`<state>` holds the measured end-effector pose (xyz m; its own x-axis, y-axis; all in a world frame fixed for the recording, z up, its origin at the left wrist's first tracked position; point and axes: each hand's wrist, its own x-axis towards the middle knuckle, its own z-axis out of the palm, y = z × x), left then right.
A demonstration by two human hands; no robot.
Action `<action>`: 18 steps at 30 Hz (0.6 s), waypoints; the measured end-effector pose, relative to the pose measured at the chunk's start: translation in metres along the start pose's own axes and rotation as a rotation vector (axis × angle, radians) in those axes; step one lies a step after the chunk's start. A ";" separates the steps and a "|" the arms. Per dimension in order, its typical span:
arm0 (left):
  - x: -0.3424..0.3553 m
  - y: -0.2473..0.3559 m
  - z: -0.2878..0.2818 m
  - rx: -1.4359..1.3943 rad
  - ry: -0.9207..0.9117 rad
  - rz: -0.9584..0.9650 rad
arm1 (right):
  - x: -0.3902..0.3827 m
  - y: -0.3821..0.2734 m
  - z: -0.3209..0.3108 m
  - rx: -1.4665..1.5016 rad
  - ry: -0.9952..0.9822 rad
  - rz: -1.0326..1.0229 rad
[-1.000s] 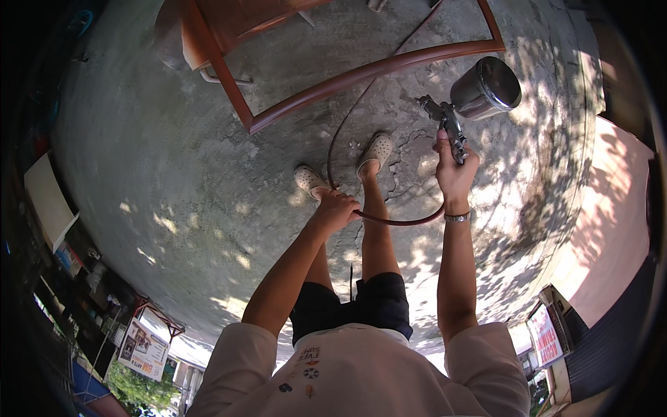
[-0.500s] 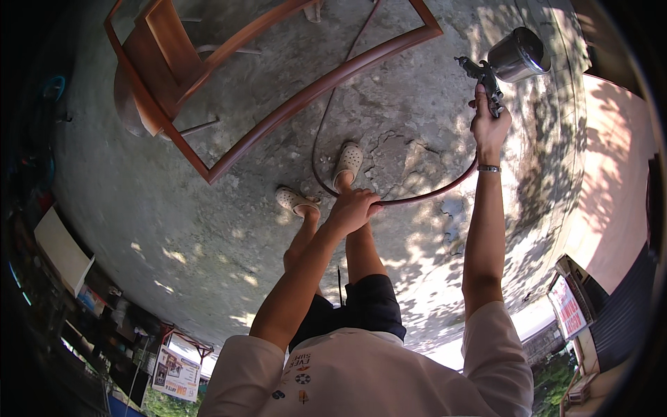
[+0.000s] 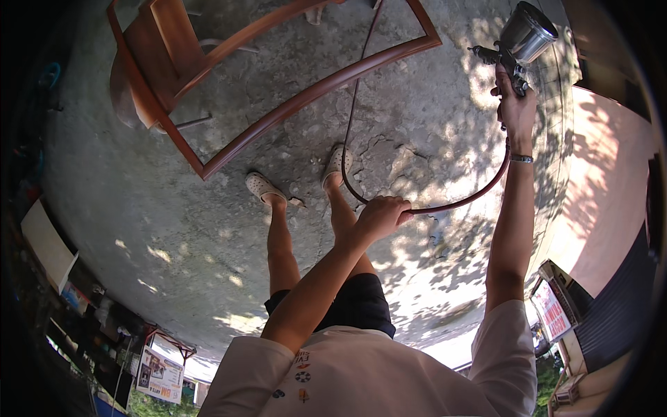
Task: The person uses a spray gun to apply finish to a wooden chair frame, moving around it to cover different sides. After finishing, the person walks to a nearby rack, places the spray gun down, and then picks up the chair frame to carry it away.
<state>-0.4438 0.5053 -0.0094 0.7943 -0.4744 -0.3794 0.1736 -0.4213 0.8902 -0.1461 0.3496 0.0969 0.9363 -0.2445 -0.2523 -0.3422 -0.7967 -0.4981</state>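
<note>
– Left clog (image 3: 262, 185) stands farther from the right clog (image 3: 334, 164) than half a second ago, and the spray gun (image 3: 514, 68) reaches farther forward of the left hand (image 3: 381, 217).

– What lies where?

– Ahead and left of that hand, a brown wooden panel (image 3: 156, 59), then a wooden frame (image 3: 292, 105). The left hand closes round the hose (image 3: 467, 200), which loops over to the right hand (image 3: 518, 111); that one grips the spray gun, its metal cup (image 3: 530, 35) just beyond.

– How far along is the work?

– Visible wood is already brown. No spray shows, and the spray gun sits well apart from the wooden frame. Whether any coat is finished, or what remains, I can't tell.
</note>
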 end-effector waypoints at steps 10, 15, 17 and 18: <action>-0.097 -0.060 -0.006 0.045 0.031 -0.027 | -0.111 -0.033 0.068 0.168 -0.188 -0.079; -0.140 -0.093 -0.018 0.030 0.006 -0.050 | -0.170 -0.063 0.094 0.074 -0.244 -0.113; -0.158 -0.106 -0.020 0.024 0.058 -0.025 | -0.196 -0.073 0.107 0.170 -0.266 -0.116; -0.168 -0.113 -0.021 0.022 0.085 -0.015 | -0.209 -0.080 0.113 0.218 -0.280 -0.117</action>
<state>-0.5843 0.6489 -0.0407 0.8382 -0.4012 -0.3694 0.1741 -0.4451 0.8784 -0.3233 0.5261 0.0958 0.9224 0.0255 -0.3854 -0.2716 -0.6667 -0.6941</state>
